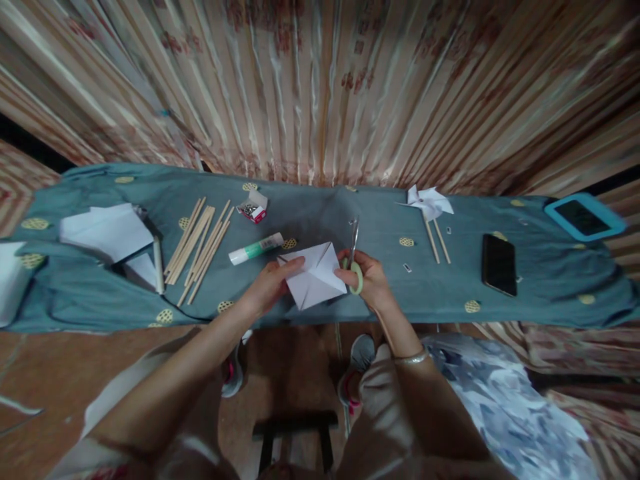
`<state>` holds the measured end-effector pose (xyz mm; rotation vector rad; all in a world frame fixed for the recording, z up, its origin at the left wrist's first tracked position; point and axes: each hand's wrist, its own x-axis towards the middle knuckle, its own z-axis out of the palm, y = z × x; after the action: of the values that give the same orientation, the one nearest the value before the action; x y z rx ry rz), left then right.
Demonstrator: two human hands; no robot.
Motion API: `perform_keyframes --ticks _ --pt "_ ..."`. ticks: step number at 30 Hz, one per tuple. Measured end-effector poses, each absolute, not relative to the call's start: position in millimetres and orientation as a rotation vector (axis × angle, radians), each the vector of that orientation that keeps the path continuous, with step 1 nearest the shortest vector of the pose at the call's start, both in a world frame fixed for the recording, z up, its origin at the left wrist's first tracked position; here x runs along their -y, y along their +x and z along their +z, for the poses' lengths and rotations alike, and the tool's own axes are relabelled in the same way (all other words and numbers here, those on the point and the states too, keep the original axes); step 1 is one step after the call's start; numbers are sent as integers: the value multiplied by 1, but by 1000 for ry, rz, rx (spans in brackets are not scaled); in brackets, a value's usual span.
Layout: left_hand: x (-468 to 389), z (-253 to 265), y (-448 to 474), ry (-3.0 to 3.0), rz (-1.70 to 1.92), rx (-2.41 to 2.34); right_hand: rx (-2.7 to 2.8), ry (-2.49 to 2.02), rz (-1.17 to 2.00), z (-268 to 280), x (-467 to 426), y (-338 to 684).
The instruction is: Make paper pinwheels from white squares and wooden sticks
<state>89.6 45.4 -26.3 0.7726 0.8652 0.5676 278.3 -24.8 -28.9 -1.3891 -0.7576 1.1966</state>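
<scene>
A square of white paper (pixel 314 283), slit from its corners toward the middle, is held up at the table's near edge. My left hand (pixel 267 287) pinches its left side, the thumb lying on top. On the other side, my right hand (pixel 371 281) is closed on scissors (pixel 356 273) with pale green handles, their metal blades pointing away from me. The right thumb also rests at the paper's right edge. Just beyond my left hand lies a glue stick (pixel 257 249) with a green and white label.
Several wooden sticks (pixel 200 250) and white paper sheets (pixel 107 230) lie to the left. Behind the glue stick stands a small open red box (pixel 253 208) of shiny bits. Rightward are a white paper pinwheel (pixel 429 202), a dark phone (pixel 499 264) and a blue-framed tablet (pixel 585 217).
</scene>
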Motion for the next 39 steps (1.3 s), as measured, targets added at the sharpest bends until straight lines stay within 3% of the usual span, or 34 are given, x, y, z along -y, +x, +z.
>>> perform_keyframes --ticks 9,26,31,39 --pt "-29 -16 108 772 668 -694 482 -1365 894 -36 9 264" --pt "-31 -20 126 589 924 -865 582 -1397 913 -39 12 249" --pt "-42 -15 122 564 960 -879 703 -1382 1011 -41 19 250" --pt "-60 -1 113 481 984 -900 937 -1364 1475 -37 33 257"
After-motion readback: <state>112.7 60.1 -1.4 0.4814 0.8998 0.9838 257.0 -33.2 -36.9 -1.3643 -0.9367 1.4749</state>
